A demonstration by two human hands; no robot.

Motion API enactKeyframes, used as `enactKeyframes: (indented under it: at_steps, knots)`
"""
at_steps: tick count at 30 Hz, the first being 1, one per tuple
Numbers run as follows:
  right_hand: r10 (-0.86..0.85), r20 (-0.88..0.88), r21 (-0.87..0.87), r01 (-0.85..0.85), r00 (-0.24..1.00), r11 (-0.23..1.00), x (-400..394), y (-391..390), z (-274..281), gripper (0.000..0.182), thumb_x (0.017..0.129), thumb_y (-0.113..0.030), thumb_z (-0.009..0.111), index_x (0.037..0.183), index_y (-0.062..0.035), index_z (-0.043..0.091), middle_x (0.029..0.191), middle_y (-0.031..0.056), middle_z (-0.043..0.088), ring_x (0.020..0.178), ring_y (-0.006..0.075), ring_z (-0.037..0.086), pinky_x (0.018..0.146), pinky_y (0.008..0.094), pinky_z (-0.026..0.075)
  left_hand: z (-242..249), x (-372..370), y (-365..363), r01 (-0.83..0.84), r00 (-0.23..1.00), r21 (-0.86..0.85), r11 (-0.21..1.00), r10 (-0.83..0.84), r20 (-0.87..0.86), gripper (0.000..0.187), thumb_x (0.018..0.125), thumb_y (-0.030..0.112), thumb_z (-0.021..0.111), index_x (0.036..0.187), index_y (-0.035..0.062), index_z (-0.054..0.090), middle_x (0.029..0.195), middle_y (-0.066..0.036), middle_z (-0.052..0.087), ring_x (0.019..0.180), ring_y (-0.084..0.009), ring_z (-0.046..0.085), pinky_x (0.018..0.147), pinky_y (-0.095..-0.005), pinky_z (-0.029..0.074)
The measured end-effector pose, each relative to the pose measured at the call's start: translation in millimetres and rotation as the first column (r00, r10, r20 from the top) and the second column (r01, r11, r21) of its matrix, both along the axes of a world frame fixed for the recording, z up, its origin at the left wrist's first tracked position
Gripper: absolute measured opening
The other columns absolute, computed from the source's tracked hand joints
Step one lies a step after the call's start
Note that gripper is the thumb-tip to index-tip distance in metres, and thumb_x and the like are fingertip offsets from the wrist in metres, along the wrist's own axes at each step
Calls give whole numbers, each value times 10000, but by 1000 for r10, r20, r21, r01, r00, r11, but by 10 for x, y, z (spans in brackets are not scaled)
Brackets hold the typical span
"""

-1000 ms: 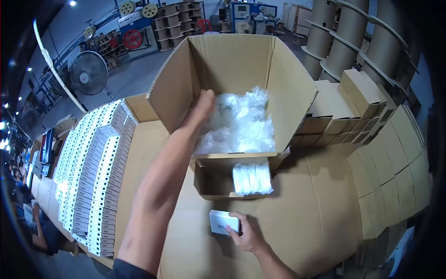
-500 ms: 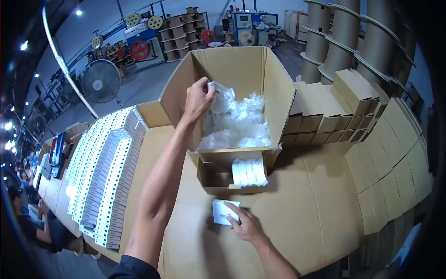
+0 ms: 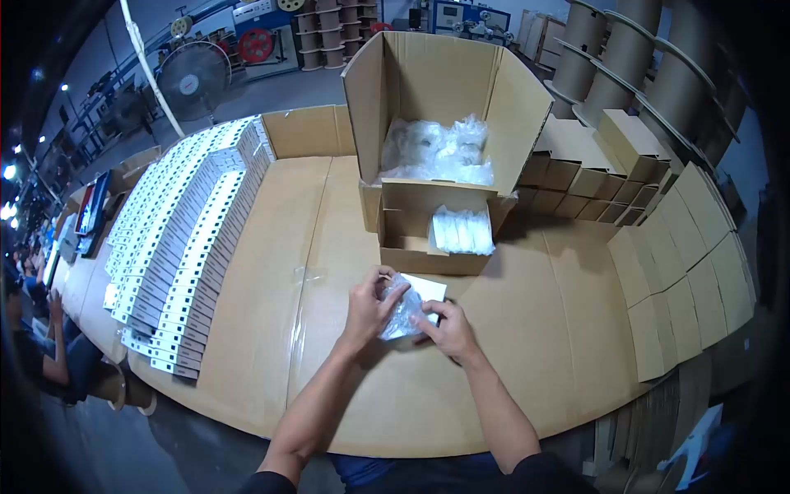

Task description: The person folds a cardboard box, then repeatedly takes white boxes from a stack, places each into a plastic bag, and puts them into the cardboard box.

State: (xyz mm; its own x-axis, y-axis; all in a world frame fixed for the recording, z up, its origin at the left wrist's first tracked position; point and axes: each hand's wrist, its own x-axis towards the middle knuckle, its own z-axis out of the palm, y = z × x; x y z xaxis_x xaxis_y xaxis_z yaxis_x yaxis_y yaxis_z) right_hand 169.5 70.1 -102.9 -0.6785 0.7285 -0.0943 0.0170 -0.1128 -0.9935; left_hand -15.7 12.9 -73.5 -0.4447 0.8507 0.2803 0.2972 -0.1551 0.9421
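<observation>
A crinkled clear plastic bag [image 3: 401,318] is held between my two hands, close over the table. Fingers of my left hand [image 3: 369,306] are closed on its left side. My right hand [image 3: 451,331] pinches its right edge, thumb lying against the plastic. Just beyond the bag, partly hidden by it and by my right fingertips, is a flat white box [image 3: 426,288]. Ahead of my hands stands a small open carton [image 3: 436,262] with a row of white packets [image 3: 462,231] in its right half. Behind that, a large open carton [image 3: 440,74] holds more clear plastic bags [image 3: 440,152].
Long stacks of white boxes [image 3: 177,239] line the left side of the cardboard-covered table [image 3: 527,370]. Brown cartons [image 3: 584,177] are piled at the back right, with more [image 3: 687,284] along the right edge. A person [image 3: 53,346] sits at the far left.
My left hand has come down from the large carton with a plastic bag. My right hand has shifted from the white box's face to the bag's edge. The view has tilted down.
</observation>
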Motion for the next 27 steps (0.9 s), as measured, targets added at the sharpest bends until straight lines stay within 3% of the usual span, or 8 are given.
enactKeyframes:
  at_steps: [7,12,15,16,19,21,22,27]
  knots:
    - [-68,-10,70,69,998,995,122,42,218,180,963,-126,699,876,20,641,986,39,547,872,127,608,702,293,598,50,-390,-151,332,921,-50,942,-312,233,251,842,79,823,1043,-6,699,900,-21,701,819,-70,625,725,-223,509]
    - [-12,14,259,8,1000,966,48,-7,254,272,932,-235,755,956,34,717,1022,71,622,912,159,601,839,299,492,85,-476,-180,294,928,-33,955,-277,250,131,925,84,733,1017,-7,710,905,-29,700,800,-71,623,688,-224,508]
    - [-56,171,368,-11,984,930,28,38,82,311,935,-252,753,957,56,718,975,69,659,893,137,586,775,303,484,34,-389,-149,197,954,33,980,-200,223,101,951,67,694,1017,-9,701,922,-35,692,764,-63,610,653,-216,496]
    - [-103,11,300,95,995,949,-21,16,15,331,941,-270,747,952,59,715,910,70,660,832,123,568,729,300,472,-33,-431,-93,99,960,114,989,-125,251,106,970,76,667,1028,-11,688,911,-33,679,744,-60,597,632,-224,494]
    - [-208,-27,86,210,978,974,-5,7,20,210,985,-178,692,982,32,701,936,36,658,850,77,575,746,231,467,-93,-461,-63,81,707,158,984,-169,687,219,1025,138,593,1205,12,603,926,-15,640,724,-62,553,621,-216,453]
    - [-288,-33,218,288,957,932,-29,49,-111,254,999,-231,676,940,13,711,859,2,665,781,60,567,708,227,461,-206,-251,-85,235,806,102,967,-253,535,269,1036,165,584,1255,9,569,967,-21,643,757,-56,554,630,-206,444]
    - [-331,-29,281,326,943,903,-48,70,-178,267,1002,-244,673,934,12,712,857,0,664,779,60,565,705,228,459,-76,-127,-153,308,844,14,951,-280,458,335,998,168,660,1262,-14,559,1088,-61,666,949,-104,620,811,-266,546]
    - [-466,-166,413,490,869,768,-110,-31,-30,369,997,-327,665,867,12,725,801,49,602,717,105,500,647,295,419,47,43,-190,171,976,-92,981,-156,149,209,985,180,684,899,-10,696,669,46,554,597,-44,483,526,-250,389]
